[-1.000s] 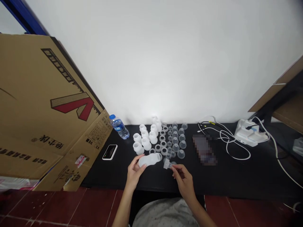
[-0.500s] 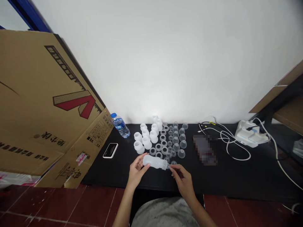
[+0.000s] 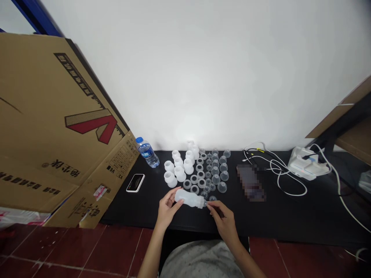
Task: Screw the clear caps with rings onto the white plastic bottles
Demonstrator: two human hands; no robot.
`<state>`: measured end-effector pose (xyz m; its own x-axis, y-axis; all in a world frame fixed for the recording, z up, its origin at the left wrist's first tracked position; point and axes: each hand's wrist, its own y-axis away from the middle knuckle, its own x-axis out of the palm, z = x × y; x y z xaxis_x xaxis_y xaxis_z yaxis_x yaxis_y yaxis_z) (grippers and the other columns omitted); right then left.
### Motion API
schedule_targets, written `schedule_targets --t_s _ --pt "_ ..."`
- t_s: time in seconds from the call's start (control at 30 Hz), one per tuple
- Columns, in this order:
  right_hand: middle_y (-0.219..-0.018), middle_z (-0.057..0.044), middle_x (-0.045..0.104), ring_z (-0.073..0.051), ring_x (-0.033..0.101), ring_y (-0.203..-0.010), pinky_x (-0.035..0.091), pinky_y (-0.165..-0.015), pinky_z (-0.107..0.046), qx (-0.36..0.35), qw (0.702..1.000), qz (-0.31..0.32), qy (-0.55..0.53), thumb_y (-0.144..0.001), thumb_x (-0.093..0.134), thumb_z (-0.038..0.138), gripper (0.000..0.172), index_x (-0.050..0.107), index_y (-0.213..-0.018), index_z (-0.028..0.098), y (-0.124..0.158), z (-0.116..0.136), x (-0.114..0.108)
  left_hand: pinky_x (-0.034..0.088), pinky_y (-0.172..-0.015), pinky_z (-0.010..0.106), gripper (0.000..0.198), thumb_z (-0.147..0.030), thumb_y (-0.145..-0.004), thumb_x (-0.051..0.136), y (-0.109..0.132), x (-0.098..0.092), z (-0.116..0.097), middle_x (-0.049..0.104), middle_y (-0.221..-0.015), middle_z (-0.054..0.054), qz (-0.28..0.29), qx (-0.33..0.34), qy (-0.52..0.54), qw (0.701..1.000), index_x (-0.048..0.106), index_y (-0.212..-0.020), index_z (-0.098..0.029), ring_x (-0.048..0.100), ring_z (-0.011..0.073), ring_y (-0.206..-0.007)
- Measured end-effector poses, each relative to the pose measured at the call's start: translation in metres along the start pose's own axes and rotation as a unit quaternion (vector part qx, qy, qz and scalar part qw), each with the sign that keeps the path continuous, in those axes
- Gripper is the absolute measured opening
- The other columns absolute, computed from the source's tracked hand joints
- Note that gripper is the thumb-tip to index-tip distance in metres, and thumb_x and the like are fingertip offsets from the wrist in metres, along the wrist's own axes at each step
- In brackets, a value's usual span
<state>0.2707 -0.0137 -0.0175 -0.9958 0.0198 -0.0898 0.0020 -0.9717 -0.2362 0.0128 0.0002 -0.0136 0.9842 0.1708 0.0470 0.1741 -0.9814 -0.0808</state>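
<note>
A frosted white baby bottle lies sideways above the table's near part, its mouth toward the right. My left hand is closed around its base end. At the mouth, a clear bottle nipple is pinched by its tip between the fingers of my right hand. Beyond the hands stand several white bottles in rows. To their right lie clear collar rings, more nipples and domed clear caps, all in rows.
A water bottle and a white phone are on the left of the black table, beside a big cardboard box. Toward the right are a blurred-out dark object, white cables and a power strip. A white wall rises behind.
Both hands keep their hold on the bottle and nipple. My right fingers have shifted very slightly left, and the nipple sits a little closer to the bottle mouth. The view has tilted slightly.
</note>
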Motion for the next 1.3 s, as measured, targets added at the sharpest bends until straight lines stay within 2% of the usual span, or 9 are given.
schedule_targets --t_s 0.33,0.73,0.97,1.1,1.3 --pt "-0.094 -0.008 0.08 -0.023 0.075 -0.084 0.06 -0.075 -0.03 -0.033 0.999 0.003 0.017 -0.102 0.073 0.039 0.019 0.084 -0.101 0.024 0.0004 -0.0011 -0.0001 0.065 -0.099 0.047 0.058 -0.05 -0.076 0.092 -0.0014 0.0008 0.0007 0.083 -0.118 0.017 -0.027 0.015 -0.015 0.999 0.079 -0.121 -0.016 0.08 0.0333 -0.108" --pt "-0.086 -0.005 0.078 -0.022 0.073 -0.078 0.057 -0.072 -0.028 -0.003 0.999 0.01 0.033 -0.102 0.072 0.046 0.025 0.083 -0.1 0.023 0.0001 0.0003 -0.0012 0.065 -0.099 0.047 0.056 -0.047 -0.077 0.092 -0.0004 -0.0001 0.0011 0.083 -0.118 0.017 -0.008 0.0 -0.002 1.0 0.078 -0.122 -0.016 0.08 0.0333 -0.109" --pt "-0.065 0.0 0.061 -0.015 0.059 -0.061 0.044 -0.062 -0.025 -0.022 0.996 0.028 0.085 -0.111 0.053 0.047 0.048 0.065 -0.073 0.021 0.0004 0.0034 0.0006 0.065 -0.099 0.045 0.052 -0.042 -0.079 0.092 0.0012 0.0001 0.0012 0.083 -0.12 0.018 0.021 0.007 -0.008 1.0 0.079 -0.122 -0.016 0.08 0.0332 -0.11" --pt "-0.057 0.003 0.051 -0.013 0.051 -0.053 0.038 -0.057 -0.026 -0.01 0.995 0.032 0.092 -0.113 0.047 0.048 0.056 0.055 -0.064 0.022 0.0002 -0.0011 0.0034 0.065 -0.099 0.044 0.052 -0.04 -0.079 0.092 0.0018 0.0002 0.0011 0.083 -0.12 0.017 0.029 0.008 -0.012 0.999 0.079 -0.123 -0.016 0.08 0.0329 -0.11" --pt "-0.054 0.002 0.051 -0.013 0.05 -0.051 0.037 -0.056 -0.026 -0.003 0.996 0.035 0.083 -0.113 0.047 0.05 0.061 0.054 -0.059 0.022 0.0022 -0.0034 0.0031 0.064 -0.1 0.041 0.051 -0.039 -0.079 0.093 0.0011 -0.0013 0.0048 0.082 -0.122 0.017 0.027 0.011 0.002 1.0 0.078 -0.123 -0.017 0.08 0.0317 -0.111"
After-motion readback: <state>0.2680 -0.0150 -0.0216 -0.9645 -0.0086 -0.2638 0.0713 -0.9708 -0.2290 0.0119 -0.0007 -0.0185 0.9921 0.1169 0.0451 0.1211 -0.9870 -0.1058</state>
